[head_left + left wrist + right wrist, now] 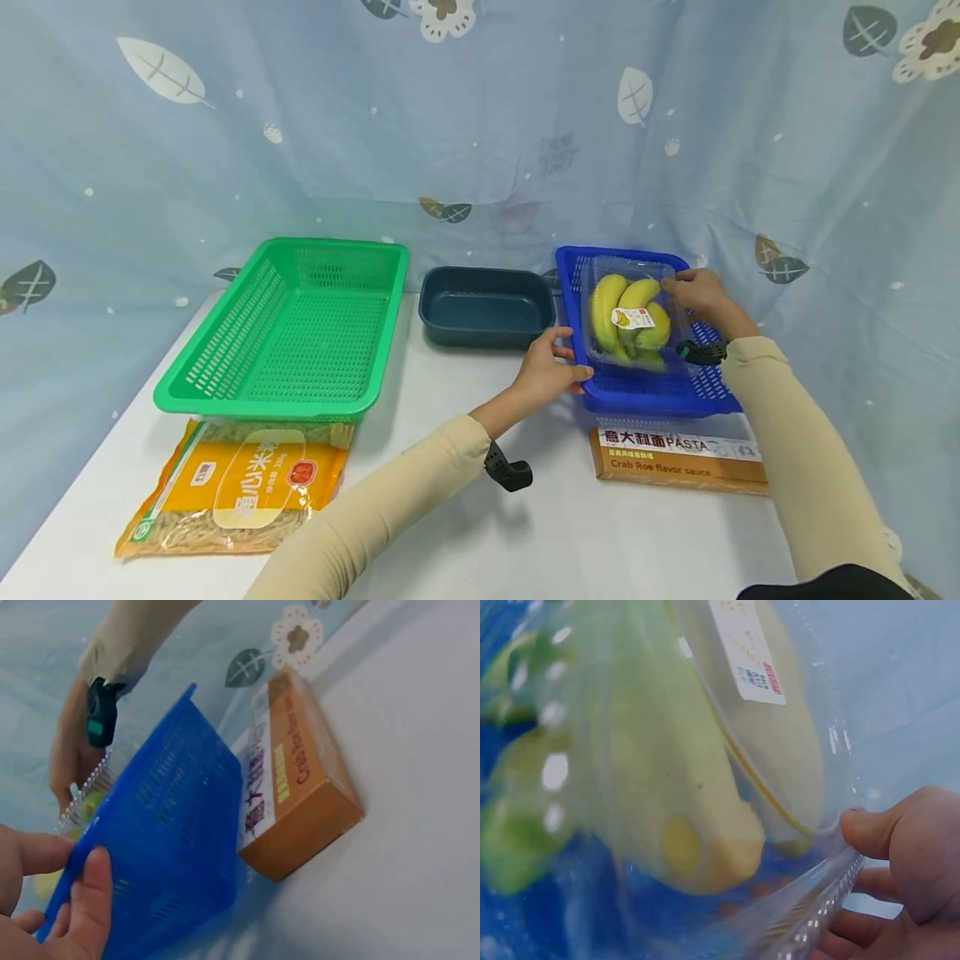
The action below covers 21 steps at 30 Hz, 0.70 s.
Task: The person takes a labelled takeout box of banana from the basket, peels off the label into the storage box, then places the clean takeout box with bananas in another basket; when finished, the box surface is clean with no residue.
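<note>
My left hand (542, 368) grips the left rim of a blue perforated basket (652, 407). In the left wrist view its thumb and fingers pinch that rim, and the basket (180, 802) looks tilted. With my right hand (701, 296) I hold the upper right edge of a clear plastic box (651, 267), which is in or just above the basket. Yellow-green bananas (606, 308) with a white label (632, 318) show through the box. Up close in the right wrist view, the thumb presses the box's ridged edge (817, 907); some fingers are behind it.
In front of the blue basket lies an orange-brown pasta box (675, 471). A dark teal tub (487, 337) stands at the back middle. On the left are a green basket (262, 408) and an orange noodle bag (247, 492). A patterned curtain (480, 125) hangs behind the white table (570, 533).
</note>
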Motion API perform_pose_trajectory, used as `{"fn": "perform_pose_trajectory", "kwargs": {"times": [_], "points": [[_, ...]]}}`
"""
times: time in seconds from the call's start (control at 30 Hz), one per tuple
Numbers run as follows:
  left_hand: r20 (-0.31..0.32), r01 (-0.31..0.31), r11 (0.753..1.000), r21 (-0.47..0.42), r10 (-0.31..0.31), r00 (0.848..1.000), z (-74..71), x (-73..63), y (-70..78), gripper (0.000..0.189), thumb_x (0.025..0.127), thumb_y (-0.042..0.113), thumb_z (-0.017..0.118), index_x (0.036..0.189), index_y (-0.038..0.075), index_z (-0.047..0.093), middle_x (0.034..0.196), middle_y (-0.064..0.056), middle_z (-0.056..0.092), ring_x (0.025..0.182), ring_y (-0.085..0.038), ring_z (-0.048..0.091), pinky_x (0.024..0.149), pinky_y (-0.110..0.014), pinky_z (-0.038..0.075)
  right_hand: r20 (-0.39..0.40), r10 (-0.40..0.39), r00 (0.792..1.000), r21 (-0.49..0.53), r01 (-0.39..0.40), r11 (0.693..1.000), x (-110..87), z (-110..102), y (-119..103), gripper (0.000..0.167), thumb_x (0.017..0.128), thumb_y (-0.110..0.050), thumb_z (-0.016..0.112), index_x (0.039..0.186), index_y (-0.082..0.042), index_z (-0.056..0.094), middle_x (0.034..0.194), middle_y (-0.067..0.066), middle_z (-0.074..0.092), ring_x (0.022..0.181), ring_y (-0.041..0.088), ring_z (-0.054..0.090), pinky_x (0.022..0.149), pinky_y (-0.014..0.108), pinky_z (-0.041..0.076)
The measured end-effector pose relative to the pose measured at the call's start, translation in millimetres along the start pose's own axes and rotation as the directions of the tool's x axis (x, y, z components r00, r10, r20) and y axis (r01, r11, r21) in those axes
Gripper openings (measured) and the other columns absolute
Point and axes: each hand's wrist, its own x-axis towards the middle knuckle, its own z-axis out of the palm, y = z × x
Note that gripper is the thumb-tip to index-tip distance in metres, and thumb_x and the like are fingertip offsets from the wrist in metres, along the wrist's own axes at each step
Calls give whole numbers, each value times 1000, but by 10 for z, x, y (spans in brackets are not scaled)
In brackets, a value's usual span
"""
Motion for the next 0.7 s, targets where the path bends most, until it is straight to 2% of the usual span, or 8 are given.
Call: {"fn": "perform_pose_trajectory", "kwargs": {"times": [0.1, 0.17, 0.27, 0.33, 0.43, 0.53, 0.6, 0.7], "points": [[20, 3, 1000, 8, -4, 1000, -18, -21, 15, 71, 83, -6, 77, 146, 8, 47, 103, -12, 58, 67, -21, 66, 72, -49, 59, -52, -31, 998, 49, 33, 998, -29, -40, -17, 76, 106, -35, 47, 154, 13, 13, 137, 42, 44, 111, 41, 62, 77, 46, 59], [28, 9, 1000, 27, -9, 1000, -38, -33, 35, 69, 84, -3, 78, 146, 8, 47, 104, -12, 58, 70, -25, 68, 72, -47, 60, -87, -54, 995, 79, 61, 995, -65, -74, -46, 77, 105, -35, 49, 154, 13, 14, 135, 42, 46, 97, 31, 68, 72, 44, 60], [27, 13, 998, 65, -15, 1000, -84, -55, 83, 66, 87, 6, 79, 145, 9, 49, 108, -10, 59, 81, -35, 70, 74, -47, 59, -124, -95, 988, 92, 107, 990, -162, -113, -133, 79, 104, -36, 50, 154, 13, 14, 133, 41, 48, 84, 16, 69, 69, 41, 60], [24, 3, 996, 94, -5, 1000, -116, -65, 125, 66, 88, 16, 80, 145, 10, 49, 115, -11, 60, 89, -36, 70, 77, -45, 59, -134, -118, 984, 99, 132, 986, -243, -137, -205, 79, 104, -37, 50, 154, 12, 14, 132, 41, 48, 80, 11, 68, 68, 41, 60], [20, -20, 990, 141, 18, 1000, -149, -83, 204, 73, 86, 31, 81, 148, 13, 46, 129, -12, 58, 105, -28, 65, 82, -39, 57, -136, -145, 980, 100, 160, 982, -371, -154, -318, 82, 104, -40, 50, 155, 10, 12, 134, 42, 46, 81, 9, 68, 69, 41, 60], [27, -42, 979, 198, 37, 999, -159, -115, 283, 87, 82, 46, 82, 152, 18, 40, 142, -10, 52, 119, -20, 56, 89, -37, 54, -142, -166, 976, 89, 179, 980, -499, -146, -438, 83, 103, -42, 50, 156, 8, 11, 134, 42, 46, 87, 15, 70, 71, 42, 60], [38, -48, 975, 218, 40, 998, -161, -150, 329, 94, 79, 53, 82, 155, 22, 35, 147, -8, 48, 128, -20, 51, 94, -39, 51, -157, -175, 972, 76, 189, 979, -584, -129, -522, 84, 102, -45, 50, 157, 7, 12, 134, 41, 48, 89, 18, 70, 71, 42, 60], [53, -54, 980, 190, 44, 998, -167, -215, 397, 102, 78, 54, 81, 158, 24, 26, 153, -9, 41, 135, -26, 45, 100, -44, 47, -175, -178, 968, 75, 194, 978, -708, -92, -650, 83, 102, -44, 51, 157, 6, 14, 133, 40, 49, 88, 19, 70, 70, 41, 60]]}}
